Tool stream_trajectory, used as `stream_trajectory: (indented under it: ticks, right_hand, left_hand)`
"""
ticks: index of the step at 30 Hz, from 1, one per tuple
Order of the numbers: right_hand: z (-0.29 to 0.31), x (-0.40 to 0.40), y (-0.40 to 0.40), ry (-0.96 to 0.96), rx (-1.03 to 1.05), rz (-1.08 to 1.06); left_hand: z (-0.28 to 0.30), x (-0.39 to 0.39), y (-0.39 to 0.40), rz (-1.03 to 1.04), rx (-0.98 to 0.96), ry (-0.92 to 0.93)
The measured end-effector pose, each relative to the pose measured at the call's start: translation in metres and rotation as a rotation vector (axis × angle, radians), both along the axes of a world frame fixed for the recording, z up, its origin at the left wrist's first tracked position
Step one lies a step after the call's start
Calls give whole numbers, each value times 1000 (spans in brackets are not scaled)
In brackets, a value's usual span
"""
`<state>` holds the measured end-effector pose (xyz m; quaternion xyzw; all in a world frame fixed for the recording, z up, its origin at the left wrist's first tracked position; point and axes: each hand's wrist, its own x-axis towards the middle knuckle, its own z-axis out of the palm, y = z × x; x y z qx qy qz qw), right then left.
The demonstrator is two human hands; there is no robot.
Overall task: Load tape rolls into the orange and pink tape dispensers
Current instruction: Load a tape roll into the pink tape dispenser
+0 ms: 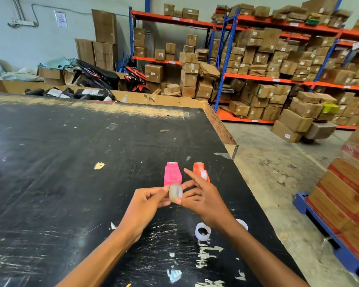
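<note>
Over black table (71,162), both hands (174,200) pinch tape roll (175,192).

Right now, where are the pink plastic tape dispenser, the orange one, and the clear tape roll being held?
Pink plastic tape dispenser (172,174), head view, top face.
Orange plastic tape dispenser (197,167), head view, front body.
Clear tape roll (175,192), head view, outer side.

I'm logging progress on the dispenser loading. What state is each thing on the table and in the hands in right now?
Pink dispenser: on the table, no roll visible in it.
Orange dispenser: on the table, a roll sits in it.
Clear tape roll: held up between both hands.
Left hand: pinching the roll.
Right hand: fingers on the roll.
Spare white roll: lying loose on the table.
Second spare roll: mostly hidden behind the right wrist.
</note>
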<state>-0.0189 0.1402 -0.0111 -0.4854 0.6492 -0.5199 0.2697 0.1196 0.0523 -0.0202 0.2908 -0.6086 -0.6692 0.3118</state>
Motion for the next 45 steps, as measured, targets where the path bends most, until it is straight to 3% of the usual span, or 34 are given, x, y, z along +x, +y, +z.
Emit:
stream_trajectory:
  ticks: [7, 15, 19, 24, 31, 39, 45]
  right_hand:
    - [-5, 4, -6, 329, -60, 19]
    - [-12, 1, -5, 431, -83, 19]
    - [-13, -1, -5, 425, -69, 6]
    - [-8, -7, -12, 240, -60, -92]
    - [-6, -19, -37, 261, -14, -195]
    - [5, -32, -72, 270, 80, -250]
    - [6, -53, -101, 190, 215, -349]
  left_hand:
    - [1, -9, -3, 126, -134, -119]
    - [2, -16, -3, 144, -81, -111]
    - [1, -20, -4, 133, -55, -131]
    - [14, -30, -10, 102, 24, -96]
    - [20, -39, -22, 108, 101, -31]
    - [14, -55, -51, 127, -6, 3]
    - [-9, -69, -83, 185, -228, -181]
